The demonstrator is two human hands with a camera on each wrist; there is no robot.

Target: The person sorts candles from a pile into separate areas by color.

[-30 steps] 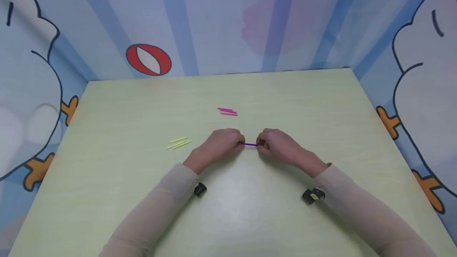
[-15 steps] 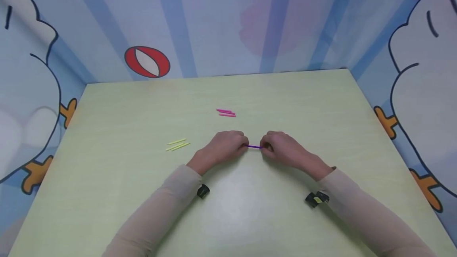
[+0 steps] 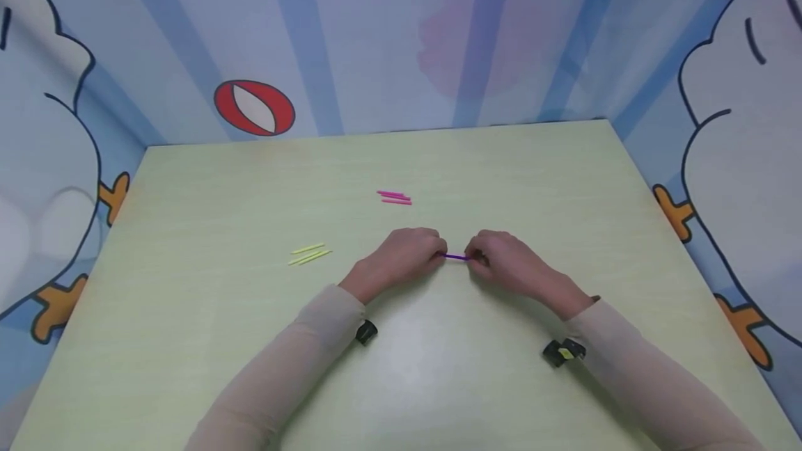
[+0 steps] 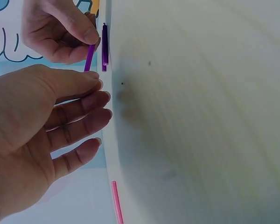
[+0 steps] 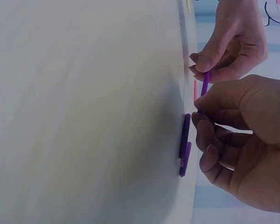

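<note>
A thin purple stick (image 3: 456, 257) is stretched between my two hands, one end in each. My left hand (image 3: 407, 254) pinches its left end between thumb and forefinger; the other fingers lie loosely curved in the left wrist view. At the opposite end, my right hand (image 3: 510, 261) pinches it with thumb and fingertips. On the table near the right hand lie two more purple sticks (image 5: 185, 135), seen in both wrist views but hidden in the head view. Several pink sticks (image 3: 395, 198) rest beyond the hands, and several yellow sticks (image 3: 310, 254) lie left of the left hand.
The pale wooden table (image 3: 207, 353) is bordered by printed walls at the back and both sides. A red and white ball (image 3: 253, 108) is drawn on the back wall. Dark wrist cameras (image 3: 366, 332) hang below the sleeves, close above the tabletop.
Both hands have shifted a little to the right, carrying the purple stick between them. The pink and yellow sticks keep their places on the table; the head view has moved slightly.
</note>
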